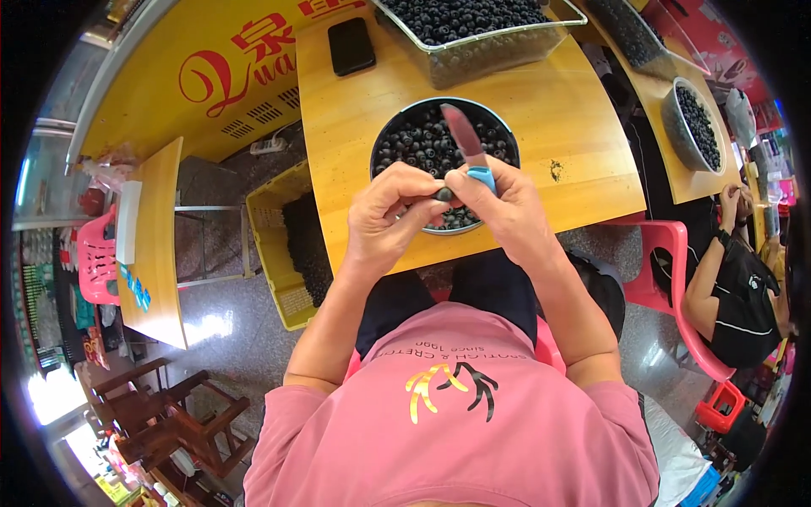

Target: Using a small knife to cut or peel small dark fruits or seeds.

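Observation:
Over the near part of a round metal bowl (509, 127), my two hands meet at the fingertips. My left hand (384, 211) pinches a small dark round fruit (443, 194) between thumb and fingers. Closed around a knife's blue handle (481, 176) is my right hand (513, 207), its thumb tip against the same fruit. The knife blade (463, 131), stained dark red, points up and away over the bowl. Many similar dark fruits (422, 144) fill the bowl, some showing a pale ring or hole. My hands hide its near side.
Beyond the bowl on the wooden table (557, 101) stands a clear tub (498, 59) heaped with dark fruits. A black phone (351, 46) lies at the far left. Below the table's left edge sits a yellow crate (274, 253) with dark contents. Another person (735, 287) sits at right, near a second bowl (676, 127).

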The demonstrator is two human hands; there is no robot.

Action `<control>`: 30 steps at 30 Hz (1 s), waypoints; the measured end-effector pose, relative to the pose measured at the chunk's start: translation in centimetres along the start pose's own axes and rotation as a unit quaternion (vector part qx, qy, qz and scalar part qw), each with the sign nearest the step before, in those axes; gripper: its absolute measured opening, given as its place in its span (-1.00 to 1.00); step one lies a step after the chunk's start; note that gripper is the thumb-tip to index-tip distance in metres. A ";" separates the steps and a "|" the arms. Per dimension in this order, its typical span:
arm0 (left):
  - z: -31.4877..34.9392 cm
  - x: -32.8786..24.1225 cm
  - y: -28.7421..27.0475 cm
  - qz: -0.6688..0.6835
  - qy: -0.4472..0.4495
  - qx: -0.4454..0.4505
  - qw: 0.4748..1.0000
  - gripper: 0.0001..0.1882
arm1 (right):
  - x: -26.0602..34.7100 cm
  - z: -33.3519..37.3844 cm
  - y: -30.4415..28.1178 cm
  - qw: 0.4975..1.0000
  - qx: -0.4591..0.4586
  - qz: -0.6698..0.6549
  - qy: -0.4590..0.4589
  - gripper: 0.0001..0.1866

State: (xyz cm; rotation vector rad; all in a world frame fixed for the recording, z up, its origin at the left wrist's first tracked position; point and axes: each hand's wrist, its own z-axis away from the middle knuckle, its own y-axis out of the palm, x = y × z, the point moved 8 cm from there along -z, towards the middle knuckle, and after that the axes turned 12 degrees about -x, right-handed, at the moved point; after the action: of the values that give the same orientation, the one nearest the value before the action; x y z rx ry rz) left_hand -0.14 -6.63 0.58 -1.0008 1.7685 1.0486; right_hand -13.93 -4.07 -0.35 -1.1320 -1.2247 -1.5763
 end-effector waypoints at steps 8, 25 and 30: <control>2.4 -1.2 -14.6 -0.187 -0.047 -0.253 0.948 -0.83 | 1.1 -1.3 -4.4 0.986 -0.107 0.111 -0.063 -0.76; -6.5 3.2 -0.9 -0.624 0.154 0.167 0.747 -0.77 | 1.6 0.0 -5.5 0.982 -0.121 0.107 -0.095 -0.78; -6.8 4.4 -0.1 -0.686 0.139 0.200 0.686 -0.82 | 1.8 0.3 -5.6 0.982 -0.113 0.116 -0.095 -0.76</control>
State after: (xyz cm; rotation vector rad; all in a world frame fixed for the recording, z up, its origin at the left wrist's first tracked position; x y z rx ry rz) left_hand -3.25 -13.80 -1.35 -1.7280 0.8296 -0.4583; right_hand -19.72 -2.90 0.10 -1.5420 -1.0071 -1.4809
